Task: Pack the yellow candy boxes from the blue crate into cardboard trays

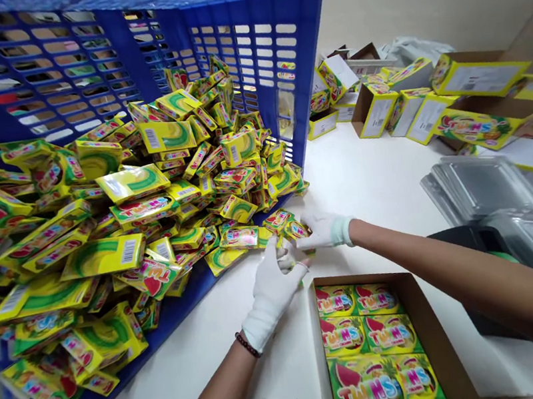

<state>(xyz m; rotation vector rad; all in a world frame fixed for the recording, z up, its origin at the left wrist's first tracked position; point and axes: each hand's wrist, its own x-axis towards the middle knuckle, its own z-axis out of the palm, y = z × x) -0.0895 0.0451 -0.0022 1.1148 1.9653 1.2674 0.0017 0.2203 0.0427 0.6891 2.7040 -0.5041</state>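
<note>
My left hand [275, 289], in a white glove, is on the white tabletop at the crate's front edge, its fingers half bent and apart, with no box visibly gripped. Just to its right my right hand [324, 229], also gloved, has its fingers against a small Twins box [295, 229]; the fingertips are partly hidden. More small yellow-green Twins boxes [239, 238] spill from the tipped blue crate [302, 25] near both hands. Below my hands stands an open carton [438, 327] with larger Twins boxes [367, 386] laid in rows.
A heap of small Twins boxes [134, 180] fills the crate on the left. Open yellow display boxes [479, 75] are piled at the back right. Clear plastic trays [491, 184] lie stacked at the right, beside a black device [475, 240] partly under my right arm.
</note>
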